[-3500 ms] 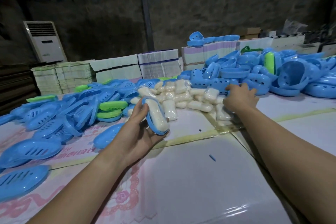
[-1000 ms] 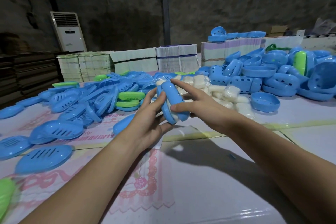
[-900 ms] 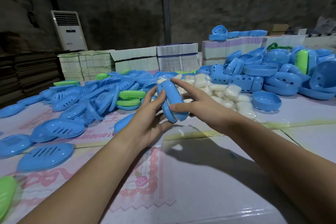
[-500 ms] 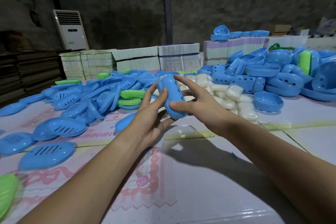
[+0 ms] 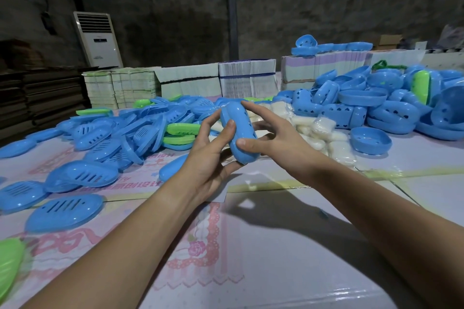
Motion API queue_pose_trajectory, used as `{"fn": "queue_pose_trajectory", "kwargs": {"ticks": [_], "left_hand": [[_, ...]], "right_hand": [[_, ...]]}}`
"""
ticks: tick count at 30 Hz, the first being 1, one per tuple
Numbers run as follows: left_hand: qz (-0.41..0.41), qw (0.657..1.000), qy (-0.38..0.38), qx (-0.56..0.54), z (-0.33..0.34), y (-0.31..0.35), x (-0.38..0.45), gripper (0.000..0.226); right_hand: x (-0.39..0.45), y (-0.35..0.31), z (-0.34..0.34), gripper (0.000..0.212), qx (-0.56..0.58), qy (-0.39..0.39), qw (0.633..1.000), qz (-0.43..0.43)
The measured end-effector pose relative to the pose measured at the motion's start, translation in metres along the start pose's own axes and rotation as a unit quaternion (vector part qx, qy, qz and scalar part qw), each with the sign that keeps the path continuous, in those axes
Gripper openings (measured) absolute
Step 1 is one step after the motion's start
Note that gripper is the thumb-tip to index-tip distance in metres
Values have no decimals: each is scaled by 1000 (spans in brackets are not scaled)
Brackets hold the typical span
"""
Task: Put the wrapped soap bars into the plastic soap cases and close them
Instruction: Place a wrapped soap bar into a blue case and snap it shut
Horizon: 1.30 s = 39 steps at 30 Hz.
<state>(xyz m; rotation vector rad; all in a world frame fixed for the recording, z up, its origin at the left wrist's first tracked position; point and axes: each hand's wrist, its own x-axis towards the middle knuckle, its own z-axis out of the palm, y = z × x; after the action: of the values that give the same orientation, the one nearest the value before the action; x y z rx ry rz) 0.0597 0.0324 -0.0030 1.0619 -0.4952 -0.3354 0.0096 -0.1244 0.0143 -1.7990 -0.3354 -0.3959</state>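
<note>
held up in the middle of the frame: one blue soap case, seemingly closed, long axis running from lower right up toward upper left, tilted away from the camera. gripped from the left by the left hand, thumb pressed on the upper shell, fingers curled behind. pinched from the right by the right hand, thumb on the near lower end, index finger stretched along the far top end. both hands equally close, on opposite long sides, so any last squeeze or setting down turns on that slanted axis between them. likely at the snapping-shut step for this case; seam not clearly visible, so full closure hard to confirm. loose wrapped soap bars heaped just right of the hands, centre right of the frame. single open case half beside them, nearer the right hand. slotted lids spread over the left half, deep case halves piled at upper right, all on the table.
</note>
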Motion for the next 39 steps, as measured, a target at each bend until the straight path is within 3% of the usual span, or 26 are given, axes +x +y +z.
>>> {"fn": "queue_pose_trajectory", "kwargs": {"ticks": [16, 30, 35, 39], "left_hand": [[-10, 1000, -4, 23, 0, -2, 0, 53], [3, 999, 14, 36, 5, 4, -5, 62], [-6, 1000, 11, 12, 13, 9, -8, 55], [-43, 998, -34, 31, 10, 10, -7, 62]], "right_hand": [[2, -3, -6, 50, 22, -29, 997, 66], [3, -2, -10, 57, -34, -26, 998, 44], [3, 0, -8, 56, -42, -17, 999, 17], [7, -1, -6, 59, -93, 16, 995, -7]]}}
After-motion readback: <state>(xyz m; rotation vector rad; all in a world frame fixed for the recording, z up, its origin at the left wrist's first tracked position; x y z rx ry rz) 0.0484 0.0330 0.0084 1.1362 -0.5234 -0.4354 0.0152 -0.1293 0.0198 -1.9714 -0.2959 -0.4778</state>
